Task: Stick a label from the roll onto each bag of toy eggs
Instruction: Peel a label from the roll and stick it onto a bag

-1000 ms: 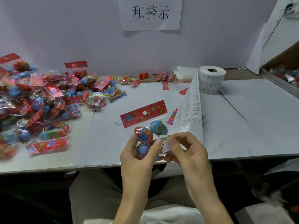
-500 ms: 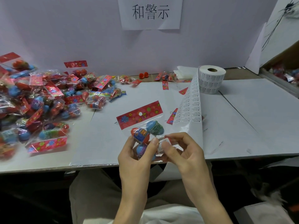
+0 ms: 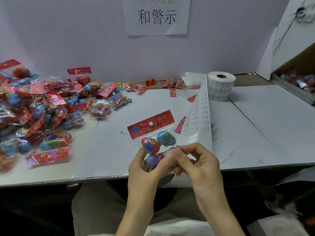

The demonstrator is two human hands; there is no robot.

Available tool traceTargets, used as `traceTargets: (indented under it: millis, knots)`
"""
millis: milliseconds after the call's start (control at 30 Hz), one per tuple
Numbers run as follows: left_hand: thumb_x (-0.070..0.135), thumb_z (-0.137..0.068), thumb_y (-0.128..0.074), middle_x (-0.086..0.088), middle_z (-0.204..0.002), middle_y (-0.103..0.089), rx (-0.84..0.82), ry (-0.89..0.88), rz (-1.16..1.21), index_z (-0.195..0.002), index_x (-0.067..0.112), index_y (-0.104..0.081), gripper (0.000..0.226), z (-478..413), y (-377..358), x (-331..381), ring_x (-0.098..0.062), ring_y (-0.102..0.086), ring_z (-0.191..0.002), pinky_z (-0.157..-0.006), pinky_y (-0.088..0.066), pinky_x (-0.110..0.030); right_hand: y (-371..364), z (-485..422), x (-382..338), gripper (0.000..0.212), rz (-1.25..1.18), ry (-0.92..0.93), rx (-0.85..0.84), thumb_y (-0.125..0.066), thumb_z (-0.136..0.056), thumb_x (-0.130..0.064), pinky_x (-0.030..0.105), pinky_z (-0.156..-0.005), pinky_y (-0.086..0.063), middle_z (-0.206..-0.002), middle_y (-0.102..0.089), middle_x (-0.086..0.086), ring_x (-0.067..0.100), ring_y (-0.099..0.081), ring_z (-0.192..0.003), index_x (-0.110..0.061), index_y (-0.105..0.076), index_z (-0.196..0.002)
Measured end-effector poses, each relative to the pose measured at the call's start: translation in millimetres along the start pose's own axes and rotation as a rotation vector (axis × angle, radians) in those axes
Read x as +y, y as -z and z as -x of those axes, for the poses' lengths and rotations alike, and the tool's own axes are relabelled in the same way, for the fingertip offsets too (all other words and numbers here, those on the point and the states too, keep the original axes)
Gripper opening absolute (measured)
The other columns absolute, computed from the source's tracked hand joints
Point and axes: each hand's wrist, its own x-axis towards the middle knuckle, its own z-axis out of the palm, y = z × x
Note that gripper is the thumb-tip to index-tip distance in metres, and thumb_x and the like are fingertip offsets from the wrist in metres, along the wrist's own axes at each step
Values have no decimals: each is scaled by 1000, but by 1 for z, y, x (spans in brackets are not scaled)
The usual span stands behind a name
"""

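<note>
Bag of toy eggs (image 3: pixel 154 143) is held above the near edge of the white table (image 3: pixel 265 126), its red flowered header card pointing away from the person. The left hand (image 3: pixel 144 172) grips it from below, fingers curled round the eggs. The right hand (image 3: pixel 199 166) pinches a small white label (image 3: pixel 170 151) against the bag's right side between thumb and forefinger. Behind the hands, a strip of labels (image 3: pixel 198 116) runs from the label roll (image 3: pixel 221 86), which stands upright at the back of the table. A pile of bagged eggs (image 3: pixel 42 108) lies on the left.
</note>
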Motion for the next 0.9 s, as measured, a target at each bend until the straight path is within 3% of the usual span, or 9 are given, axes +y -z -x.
traceTargets:
  millis: [200, 333, 467, 667, 900]
  knots:
    - [29, -77, -83, -5, -108, -79, -10, 3, 55, -111, 38, -75, 35, 1, 2, -1, -27, -78, -94, -74, -61, -26, -1, 0, 0, 24, 5, -26, -21, -75, -81, -43, 29, -61, -58, -94, -77, 4, 18, -70, -61, -22, -73, -92]
    - [27, -80, -78, -7, -111, -78, -16, 10, 76, -111, 34, -75, 32, 1, 2, -3, -29, -77, -98, -77, -62, -30, -2, 2, -1, 31, 0, -36, -7, -74, -83, -44, 27, -61, -58, -93, -77, 4, 17, -70, -60, -15, -73, -96]
    - [25, -80, -76, -6, -108, -79, -5, -2, 69, -109, 36, -75, 31, 1, 2, -5, -27, -77, -97, -75, -62, -30, -1, 2, -2, 23, -72, -61, -28, -71, -88, -34, 25, -59, -55, -90, -76, 8, 15, -66, -59, -11, -72, -94]
    - [30, -78, -78, -2, -106, -79, 31, -33, 7, -109, 38, -75, 33, 1, 2, -6, -24, -76, -96, -73, -63, -32, -5, 2, -5, 38, 67, -18, 29, -83, -77, -50, 22, -56, -54, -87, -74, -2, 10, -67, -62, -17, -69, -90]
    - [42, -71, -80, -3, -109, -79, -57, 1, -24, -111, 37, -75, 40, -1, 5, -3, -27, -77, -97, -79, -63, -36, 2, 0, -5, 33, 47, -6, 16, -76, -78, -40, 24, -53, -51, -79, -73, 5, 16, -63, -53, -8, -67, -84]
